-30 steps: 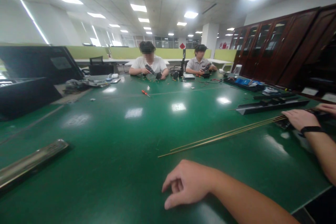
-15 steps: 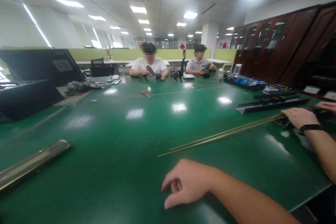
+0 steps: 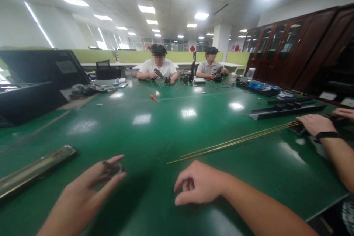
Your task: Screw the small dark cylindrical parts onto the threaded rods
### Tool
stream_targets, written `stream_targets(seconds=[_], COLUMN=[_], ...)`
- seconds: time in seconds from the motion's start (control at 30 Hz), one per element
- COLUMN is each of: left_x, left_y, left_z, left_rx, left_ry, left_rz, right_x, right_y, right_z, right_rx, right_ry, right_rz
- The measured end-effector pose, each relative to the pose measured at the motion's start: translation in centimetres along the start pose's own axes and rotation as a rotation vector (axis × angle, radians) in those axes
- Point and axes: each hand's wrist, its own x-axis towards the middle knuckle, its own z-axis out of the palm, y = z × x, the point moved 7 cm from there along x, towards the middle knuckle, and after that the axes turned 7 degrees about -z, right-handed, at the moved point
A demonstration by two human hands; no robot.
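My left hand is over the near left of the table, thumb and fingers closed around a small grey ring-shaped piece. Its exact kind is too blurred to make out. To the right, my right hand rests low over the table with loosely curled fingers, the thumb apart from them and nothing visible between. Just beyond it lie the tips of several thin brass-coloured rods. A co-worker's hand with a black wristband lies on the far end of these rods.
A long metallic strip or tray lies at the left. Across the green table are an orange screwdriver and two people handling power tools. A black channel and a blue-filled tray stand at the right.
My left hand has come into view from the lower left, with the grey ring-shaped piece in it. My right hand has shifted slightly up and to the right.
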Motion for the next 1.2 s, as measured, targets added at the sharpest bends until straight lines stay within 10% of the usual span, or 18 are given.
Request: stream_targets(seconds=[0.2,0.4,0.7,1.2], left_x=[-3.1,-6.3,-5.5,-6.2], left_y=[11.2,13.1,9.7,11.0], left_z=[5.4,8.7,8.2,8.2], left_rx=[-0.069,-0.046,-0.238,-0.346], left_ry=[-0.450,-0.692,-0.400,-0.442], left_rz=[0.382,0.472,0.377,0.438], right_x=[0.0,-0.2,-0.4,-0.7], right_y=[0.4,1.7,-0.6,-2.0], right_z=[-2.4,-2.8,-2.3,0.0], right_rx=[0.231,0.198,-0.034,-0.169], right_ry=[0.241,0.281,0.180,-0.022], right_rz=[-0.139,-0.132,-0.123,-0.220])
